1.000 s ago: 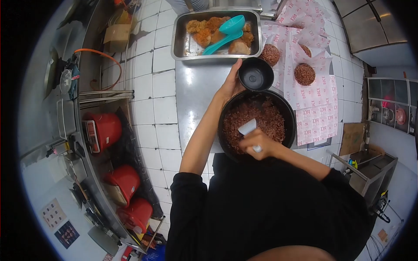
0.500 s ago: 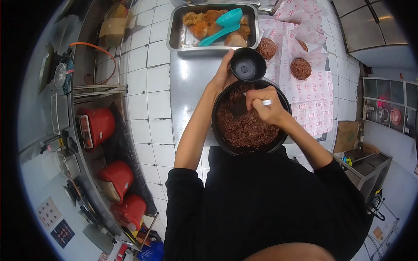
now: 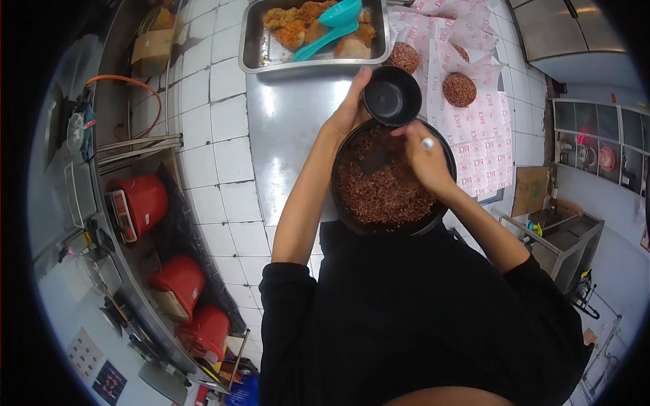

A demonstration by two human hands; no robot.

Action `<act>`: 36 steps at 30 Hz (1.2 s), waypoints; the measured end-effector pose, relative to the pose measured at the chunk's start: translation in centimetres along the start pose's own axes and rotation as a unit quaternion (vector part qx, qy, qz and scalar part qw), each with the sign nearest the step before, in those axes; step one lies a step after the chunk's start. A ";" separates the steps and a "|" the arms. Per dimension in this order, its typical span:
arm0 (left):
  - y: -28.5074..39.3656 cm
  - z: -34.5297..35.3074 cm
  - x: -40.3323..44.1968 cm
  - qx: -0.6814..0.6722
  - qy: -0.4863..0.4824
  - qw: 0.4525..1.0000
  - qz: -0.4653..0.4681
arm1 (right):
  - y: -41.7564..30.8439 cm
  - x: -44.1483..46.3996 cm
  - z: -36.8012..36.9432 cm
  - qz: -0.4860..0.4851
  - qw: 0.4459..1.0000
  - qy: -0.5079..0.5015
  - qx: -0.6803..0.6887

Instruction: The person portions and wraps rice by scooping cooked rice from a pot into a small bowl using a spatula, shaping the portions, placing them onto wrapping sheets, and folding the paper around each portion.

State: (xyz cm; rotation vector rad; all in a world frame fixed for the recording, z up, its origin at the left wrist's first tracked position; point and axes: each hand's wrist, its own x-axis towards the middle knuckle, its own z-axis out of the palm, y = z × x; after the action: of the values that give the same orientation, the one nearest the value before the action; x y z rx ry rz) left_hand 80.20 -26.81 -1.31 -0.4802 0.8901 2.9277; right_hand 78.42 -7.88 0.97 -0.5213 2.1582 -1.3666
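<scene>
My left hand point(image 3: 347, 108) is wrapped round the side of a small black bowl point(image 3: 392, 95), whose dark inside faces up with no rice visible in it. Below it stands a big black pot point(image 3: 337, 203) partly filled with reddish-brown rice point(image 3: 382, 191). Over the pot's right side, my right hand point(image 3: 426, 154) is closed round a white-handled utensil point(image 3: 427, 143); its other end is hidden. The fingertips of this hand are close to the small bowl's lower rim. Dark bottom shows through the rice near the pot's back.
A metal tray point(image 3: 308, 65) with fried pieces and a turquoise ladle point(image 3: 325, 37) lies at the back of the steel table point(image 3: 281, 135). Printed paper sheets point(image 3: 484, 159) carry rice mounds point(image 3: 460, 90) on the right. Red bins point(image 3: 145, 203) stand at the left.
My right hand has moved from the pot's middle up to its back right, near the small bowl. The light utensil head seen earlier is now hidden. The whole view has shifted slightly.
</scene>
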 end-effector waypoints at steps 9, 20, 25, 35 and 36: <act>0.2 -0.3 0.1 0.026 0.003 0.999 0.018 | -1.7 -4.9 -0.8 0.151 0.900 0.260 0.315; 0.6 -0.4 -0.3 0.025 0.003 1.000 -0.004 | -4.8 -0.8 -7.7 -0.181 0.839 -0.255 -0.445; 0.6 -0.6 -0.3 0.028 -0.004 1.000 -0.001 | -3.1 -0.8 -5.0 -0.238 0.637 -0.296 -0.671; -1.0 -2.3 1.2 -0.007 -0.025 0.999 0.021 | -0.4 -2.3 -3.8 -0.174 0.750 -0.235 -0.594; -1.1 -2.3 1.1 -0.023 -0.033 0.999 0.019 | 0.0 -3.3 -3.8 -0.140 0.769 -0.221 -0.583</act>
State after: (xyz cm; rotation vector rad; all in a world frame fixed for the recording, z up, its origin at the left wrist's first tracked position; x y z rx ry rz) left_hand 79.96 -27.25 -4.01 -0.3709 0.8347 2.9849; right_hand 78.65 -3.30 3.08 -1.4731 2.3073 0.2302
